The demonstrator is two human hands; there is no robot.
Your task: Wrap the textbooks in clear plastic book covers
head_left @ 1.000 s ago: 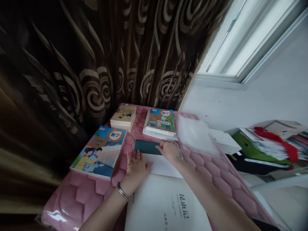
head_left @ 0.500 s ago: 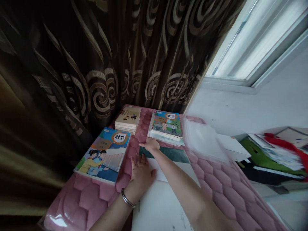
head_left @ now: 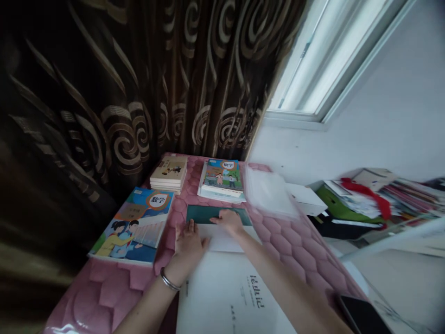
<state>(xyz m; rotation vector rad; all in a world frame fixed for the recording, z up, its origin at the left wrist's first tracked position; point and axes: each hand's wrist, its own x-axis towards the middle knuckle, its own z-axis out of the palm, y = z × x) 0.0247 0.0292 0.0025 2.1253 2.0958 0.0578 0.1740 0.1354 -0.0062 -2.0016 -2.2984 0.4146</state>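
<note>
Fingers (head_left: 191, 226) on book (head_left: 215, 290), textbooks (head_left: 224, 177) beyond

Open book (head_left: 212, 297): 昆虫记 on the white page, smaller lines too blurred. Blue textbook (head_left: 139, 220) left of open book: 数学. Upper book (head_left: 222, 178) on the pile beyond open book: also 数学. Other print illegible.

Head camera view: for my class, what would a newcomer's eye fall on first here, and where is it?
Probably the dark curtain with pale swirls, which fills the upper left. Next might come the left hand and right hand, near the middle, at the top of a white page. The bright blue textbook left of them stands out too.
</note>
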